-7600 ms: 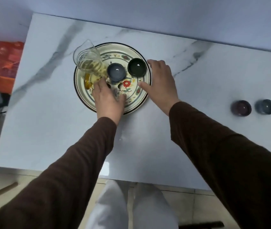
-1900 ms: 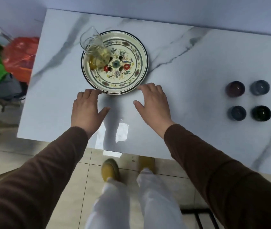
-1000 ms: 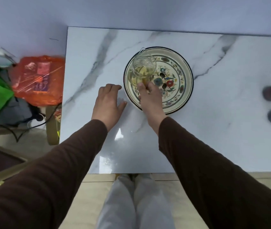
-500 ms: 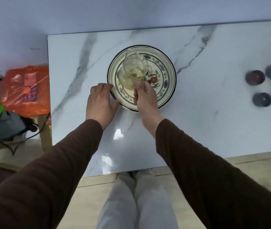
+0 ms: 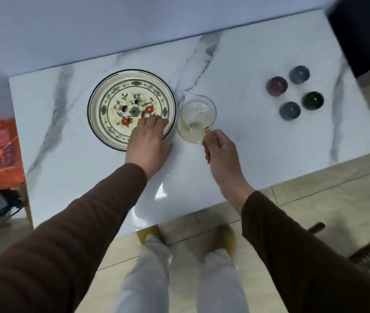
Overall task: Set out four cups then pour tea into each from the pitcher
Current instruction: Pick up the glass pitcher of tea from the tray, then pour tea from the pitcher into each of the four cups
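Here, a white marble-patterned table (image 5: pixel 236 177) fills the view from a head-worn camera, with a person in brown sleeves standing at its near edge. A floral plate (image 5: pixel 111 96) with a dark rim sits at about ten o'clock on the tabletop, nothing standing on it. The left hand (image 5: pixel 149 138) lies flat with fingers spread and holding nothing, palm on the table and fingertips over the plate's near right rim. Just beside the plate, at its three o'clock, is the glass pitcher (image 5: pixel 196 119) (pale yellow tea inside, spout pointing away from the person), clear of the plate; whether its base touches the table cannot be told. The right hand (image 5: pixel 221 152) pinches the pitcher's handle at its five o'clock side, fingers curled closed around it. Four small dark cups sit well apart at two o'clock in a tight cluster: a grey-blue cup (image 5: pixel 299 74), a maroon cup (image 5: pixel 277 85), a dark green cup (image 5: pixel 312 100) and a slate-blue cup (image 5: pixel 290 110).
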A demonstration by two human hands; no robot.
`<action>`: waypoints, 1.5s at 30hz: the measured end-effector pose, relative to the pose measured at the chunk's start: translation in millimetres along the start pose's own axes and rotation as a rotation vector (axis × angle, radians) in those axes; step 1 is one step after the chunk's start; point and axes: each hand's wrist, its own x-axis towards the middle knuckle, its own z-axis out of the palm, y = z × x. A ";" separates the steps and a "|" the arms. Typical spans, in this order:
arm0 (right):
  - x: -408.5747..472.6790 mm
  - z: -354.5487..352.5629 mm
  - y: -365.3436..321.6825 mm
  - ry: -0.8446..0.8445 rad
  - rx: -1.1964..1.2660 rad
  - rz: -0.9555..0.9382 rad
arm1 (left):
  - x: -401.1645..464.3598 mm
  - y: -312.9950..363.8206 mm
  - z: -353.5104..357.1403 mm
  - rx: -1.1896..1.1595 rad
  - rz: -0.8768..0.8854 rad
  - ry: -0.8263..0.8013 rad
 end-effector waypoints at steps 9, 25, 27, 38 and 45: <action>-6.2 -157.3 48.2 -0.030 -0.066 -0.013 | -2.8 145.3 56.6 0.001 0.014 -0.066; 74.0 -294.6 69.9 -0.024 -0.232 -0.015 | 83.3 260.6 117.2 -0.120 -0.059 -0.116; 87.7 -303.7 65.8 -0.043 -0.242 -0.033 | 99.1 268.3 118.6 -0.132 -0.066 -0.108; 185.8 -373.7 60.4 -0.178 -0.269 -0.165 | 169.2 322.9 136.1 -0.158 -0.241 0.011; 258.7 -420.0 65.2 -0.341 -0.305 -0.295 | 201.6 352.1 155.9 -0.164 -0.398 0.117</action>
